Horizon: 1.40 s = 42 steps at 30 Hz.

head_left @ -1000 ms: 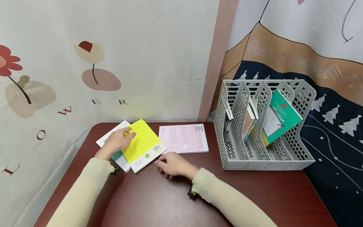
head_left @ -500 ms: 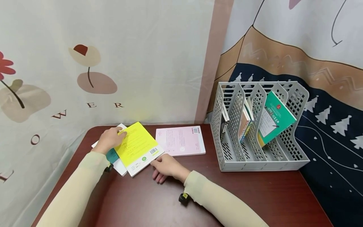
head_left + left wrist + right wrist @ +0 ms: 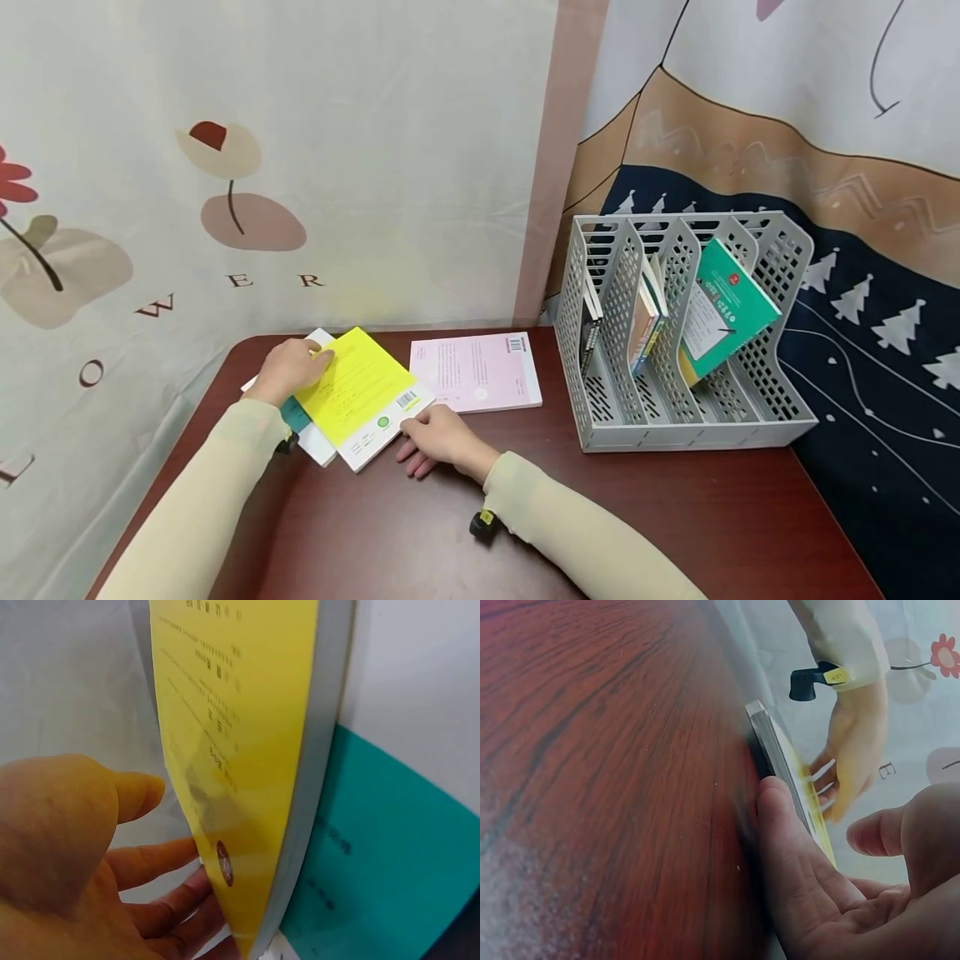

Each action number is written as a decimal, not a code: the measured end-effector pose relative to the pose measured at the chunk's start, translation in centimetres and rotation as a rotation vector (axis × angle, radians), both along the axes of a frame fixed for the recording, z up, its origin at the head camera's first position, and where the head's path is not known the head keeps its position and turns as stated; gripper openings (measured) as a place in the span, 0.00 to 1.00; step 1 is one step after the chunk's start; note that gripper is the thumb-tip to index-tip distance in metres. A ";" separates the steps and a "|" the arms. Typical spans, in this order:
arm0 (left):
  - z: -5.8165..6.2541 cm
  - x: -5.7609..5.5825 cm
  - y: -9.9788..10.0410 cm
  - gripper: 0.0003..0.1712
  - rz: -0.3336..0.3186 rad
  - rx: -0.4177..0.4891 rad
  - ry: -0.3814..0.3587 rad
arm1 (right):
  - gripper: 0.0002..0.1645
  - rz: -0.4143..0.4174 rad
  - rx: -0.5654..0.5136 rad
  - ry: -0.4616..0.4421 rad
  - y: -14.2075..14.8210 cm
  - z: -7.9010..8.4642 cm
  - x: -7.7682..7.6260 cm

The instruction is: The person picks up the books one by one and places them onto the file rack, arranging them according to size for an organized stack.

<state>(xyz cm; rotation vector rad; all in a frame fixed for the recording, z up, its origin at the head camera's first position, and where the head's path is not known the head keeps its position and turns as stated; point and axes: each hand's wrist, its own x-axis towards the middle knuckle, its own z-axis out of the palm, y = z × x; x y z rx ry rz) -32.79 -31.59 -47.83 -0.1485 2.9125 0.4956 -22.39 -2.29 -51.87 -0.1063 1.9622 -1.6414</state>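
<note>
A yellow book [image 3: 356,383] with a white lower band lies slanted over a white-and-teal book [image 3: 315,442] at the table's left. At the yellow book's upper left edge is my left hand [image 3: 288,371]. In the left wrist view its fingertips [image 3: 191,851] meet that edge, while the thumb stands off the cover. My right hand [image 3: 442,437] is at the lower right corner. In the right wrist view the fingers [image 3: 776,806] lie extended along the book's edge [image 3: 784,761], low by the table, with the thumb apart above the cover.
A pink book [image 3: 476,373] lies flat just right of the yellow one. Farther right stands a grey slotted file rack [image 3: 697,437] holding several books, among them a leaning green book [image 3: 738,292]. A printed curtain [image 3: 420,167] hangs behind the table [image 3: 360,533].
My right hand has come left to the yellow book's corner, its lower fingers extending. The left hand remains at the upper left edge, and the yellow book has turned slightly.
</note>
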 end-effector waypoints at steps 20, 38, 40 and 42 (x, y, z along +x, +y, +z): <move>-0.7 0.4 0.4 0.34 0.044 0.058 -0.060 | 0.17 0.085 0.058 0.035 2.0 -0.2 -0.2; -1.8 0.6 1.6 0.34 -0.108 0.127 -0.035 | 0.22 0.088 0.219 0.180 4.5 0.8 -1.8; -1.7 0.7 2.1 0.33 -0.121 0.138 -0.024 | 0.22 0.092 0.233 0.186 4.7 0.8 -1.8; -1.6 0.8 2.6 0.31 -0.140 0.145 -0.004 | 0.21 0.086 0.251 0.203 4.8 0.8 -1.8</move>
